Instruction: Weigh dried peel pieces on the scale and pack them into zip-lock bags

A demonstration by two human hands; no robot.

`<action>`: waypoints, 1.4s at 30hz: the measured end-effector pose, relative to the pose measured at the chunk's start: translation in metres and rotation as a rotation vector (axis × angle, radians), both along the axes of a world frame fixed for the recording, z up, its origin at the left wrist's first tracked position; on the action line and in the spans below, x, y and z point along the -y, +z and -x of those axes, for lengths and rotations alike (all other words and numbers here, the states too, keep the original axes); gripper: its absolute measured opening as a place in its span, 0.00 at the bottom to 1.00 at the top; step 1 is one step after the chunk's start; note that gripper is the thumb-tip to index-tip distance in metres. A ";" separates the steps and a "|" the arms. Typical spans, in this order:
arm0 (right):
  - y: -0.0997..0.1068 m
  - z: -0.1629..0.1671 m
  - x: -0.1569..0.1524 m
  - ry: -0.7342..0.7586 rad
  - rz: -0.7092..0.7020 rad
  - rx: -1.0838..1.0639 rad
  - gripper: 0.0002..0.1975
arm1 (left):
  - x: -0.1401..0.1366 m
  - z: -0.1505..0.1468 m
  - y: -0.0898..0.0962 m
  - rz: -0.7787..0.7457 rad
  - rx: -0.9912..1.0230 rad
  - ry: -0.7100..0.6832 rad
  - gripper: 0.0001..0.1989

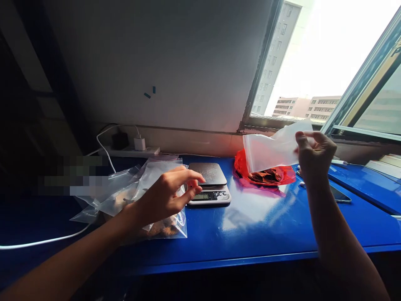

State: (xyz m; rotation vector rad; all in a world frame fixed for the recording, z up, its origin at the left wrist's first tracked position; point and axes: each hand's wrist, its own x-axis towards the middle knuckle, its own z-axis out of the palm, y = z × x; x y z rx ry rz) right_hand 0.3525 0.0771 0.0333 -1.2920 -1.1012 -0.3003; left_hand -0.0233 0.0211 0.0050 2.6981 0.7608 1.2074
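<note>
Pinched in my right hand [315,152] is a translucent plastic bag [269,150], held up by its right end. Below it lies an open red bag [241,165] with dark brown dried pieces [266,176] inside. My left hand [175,190] hovers in front of a digital kitchen scale [208,175], thumb and fingers apart, nothing between them. The scale's metal plate is bare, and its display is lit. Beneath and behind my left arm lie several clear plastic bags [180,225], some holding brownish contents; my arm hides part of them.
A white charger [139,143] sits in a power strip [131,151] along the wall, and its cable [46,243] trails left. A phone [340,194] lies right of the red bag, partly behind my right arm. An open window [328,62] is at upper right. The blue table's front edge [225,262] runs below.
</note>
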 end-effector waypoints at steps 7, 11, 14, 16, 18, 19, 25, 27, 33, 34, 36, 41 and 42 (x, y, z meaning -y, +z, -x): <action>-0.026 0.091 0.013 0.744 0.013 -0.296 0.14 | -0.002 -0.003 0.002 0.385 0.314 0.149 0.31; -0.039 0.124 0.025 0.856 0.104 -0.249 0.15 | -0.012 0.003 0.003 0.512 0.418 0.128 0.22; -0.042 0.131 0.029 0.892 0.159 -0.244 0.16 | -0.015 0.005 0.004 0.513 0.467 0.153 0.13; -0.043 0.131 0.029 0.888 0.184 -0.256 0.17 | -0.015 0.005 0.004 0.530 0.478 0.177 0.13; -0.044 0.131 0.029 0.859 0.190 -0.274 0.17 | -0.014 0.005 0.004 0.522 0.461 0.190 0.18; -0.044 0.131 0.029 0.850 0.193 -0.285 0.17 | -0.014 0.005 0.003 0.501 0.446 0.196 0.21; -0.042 0.131 0.033 0.966 0.270 -0.234 0.21 | -0.012 0.001 0.003 0.491 0.436 0.257 0.16; -0.040 0.129 0.033 0.961 0.258 -0.195 0.23 | -0.011 0.000 0.004 0.509 0.449 0.256 0.16; -0.041 0.118 0.027 0.933 0.233 -0.250 0.20 | -0.015 0.001 0.005 0.479 0.496 0.230 0.13; -0.041 0.118 0.026 0.951 0.238 -0.277 0.19 | -0.016 0.001 0.005 0.482 0.509 0.224 0.13; -0.043 0.120 0.025 0.980 0.232 -0.327 0.18 | -0.017 0.001 0.004 0.518 0.521 0.217 0.15; -0.046 0.126 0.024 0.844 0.174 -0.387 0.19 | -0.018 0.003 0.001 0.747 0.381 0.132 0.30; -0.047 0.126 0.023 0.811 0.163 -0.391 0.20 | -0.017 0.003 0.001 0.776 0.351 0.104 0.32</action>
